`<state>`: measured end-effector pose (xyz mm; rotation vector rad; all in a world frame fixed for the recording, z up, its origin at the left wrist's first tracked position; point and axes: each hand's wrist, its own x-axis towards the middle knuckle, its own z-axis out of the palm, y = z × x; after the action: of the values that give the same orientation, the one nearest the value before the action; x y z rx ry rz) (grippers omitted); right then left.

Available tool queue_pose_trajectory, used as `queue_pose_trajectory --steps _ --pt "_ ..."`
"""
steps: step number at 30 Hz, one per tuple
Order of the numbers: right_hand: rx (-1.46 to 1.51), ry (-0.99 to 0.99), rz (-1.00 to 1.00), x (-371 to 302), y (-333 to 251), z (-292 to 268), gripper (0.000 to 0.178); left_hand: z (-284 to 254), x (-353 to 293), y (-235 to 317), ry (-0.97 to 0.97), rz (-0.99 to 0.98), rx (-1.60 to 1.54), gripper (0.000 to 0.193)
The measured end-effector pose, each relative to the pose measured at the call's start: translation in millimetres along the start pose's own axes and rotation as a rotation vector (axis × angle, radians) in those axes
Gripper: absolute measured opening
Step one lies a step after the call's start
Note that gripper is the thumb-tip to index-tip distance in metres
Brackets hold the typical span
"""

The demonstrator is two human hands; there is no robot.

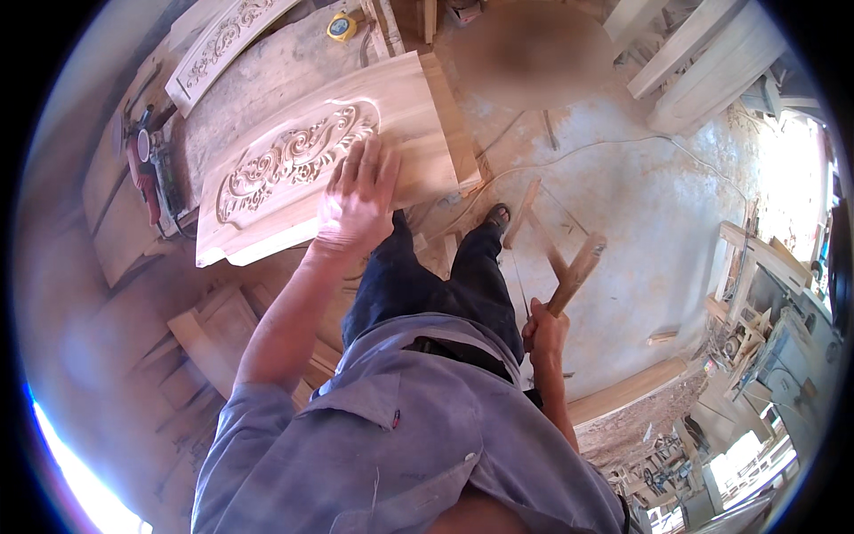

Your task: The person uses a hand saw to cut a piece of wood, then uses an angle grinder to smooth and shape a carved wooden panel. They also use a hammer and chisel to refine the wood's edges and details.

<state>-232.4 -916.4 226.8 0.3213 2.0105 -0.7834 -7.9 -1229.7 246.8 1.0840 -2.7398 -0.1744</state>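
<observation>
My left hand (357, 198) lies flat on a pale wooden panel (414, 107), its fingers stretched over the right end of the relief. Carved scrolls and leaves (294, 160) fill a curved-edged field in the panel's middle. The panel rests on a workbench to the left, its near edge toward my legs. Lower and to the right, my right hand (544, 331) is closed round the near end of a wooden bar (580, 265). Further wooden pieces (525, 214) meet or cross behind that bar; whether they are joined to it, I cannot tell.
Another carved panel (222, 49) and a yellow tape measure (342, 27) lie on the bench (258, 80). A red-handled power tool (147, 178) is at its left. A cable (614, 142) crosses the floor. Boards lean at the upper right; wood scraps (658, 463) pile up lower right.
</observation>
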Motion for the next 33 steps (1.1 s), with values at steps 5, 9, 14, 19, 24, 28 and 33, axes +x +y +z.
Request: queue_pose_trajectory --steps 5,9,14,19,24,28,33 --pt "0.232 -0.053 -0.166 -5 -27 9 0.031 2 -1 0 -0.035 -0.004 -0.001 0.053" --pt "0.335 -0.184 -0.303 -24 -58 7 0.03 -13 8 1 -0.072 -0.017 -0.004 0.052" --pt "0.649 -0.602 -0.717 -58 -96 8 0.027 -69 55 -20 -0.249 -0.157 -0.16 0.06" --pt "0.813 -0.903 -1.002 -89 -160 59 0.021 -95 114 -61 -0.147 -0.387 -0.044 0.058" --pt "0.786 -1.072 -1.051 -99 -202 98 0.023 -105 174 -96 -0.219 -0.431 0.036 0.07" --pt "0.769 -1.126 -1.075 -86 -218 129 0.027 -118 195 -108 -0.268 -0.42 0.015 0.075" --pt "0.822 -1.128 -1.018 -75 -224 154 0.031 -112 209 -127 -0.272 -0.45 -0.011 0.077"
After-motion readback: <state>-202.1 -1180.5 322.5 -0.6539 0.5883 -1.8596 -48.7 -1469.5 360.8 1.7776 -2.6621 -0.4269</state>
